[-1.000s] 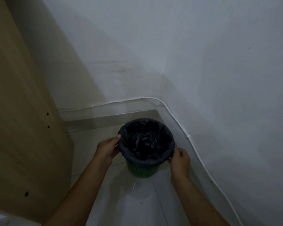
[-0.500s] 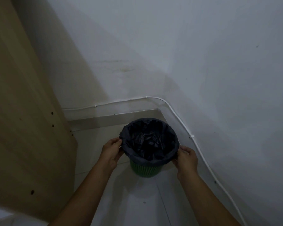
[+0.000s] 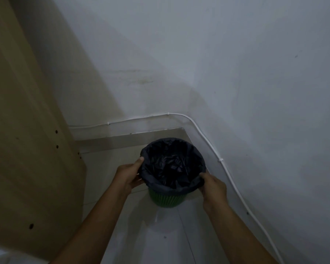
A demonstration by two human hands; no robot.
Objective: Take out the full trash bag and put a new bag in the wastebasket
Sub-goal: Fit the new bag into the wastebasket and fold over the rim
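A green ribbed wastebasket [image 3: 167, 200] stands on the tiled floor in the corner of the room. A black trash bag [image 3: 171, 164] lines it, its edge folded down over the rim. My left hand [image 3: 129, 175] grips the bag's folded edge on the left side of the rim, thumb on top. My right hand [image 3: 213, 186] grips the bag's edge on the near right side of the rim. The bag's inside is dark and crumpled; what lies in it is hidden.
A tall wooden panel [image 3: 27, 130] stands close on the left. White walls meet in the corner behind the basket, with a white cable [image 3: 225, 168] clipped along them near the floor. Pale floor tiles [image 3: 160, 241] stretch toward me.
Both hands have shifted slightly on the bag's rim; the right hand has come round to the near right edge. The view has dipped a little.
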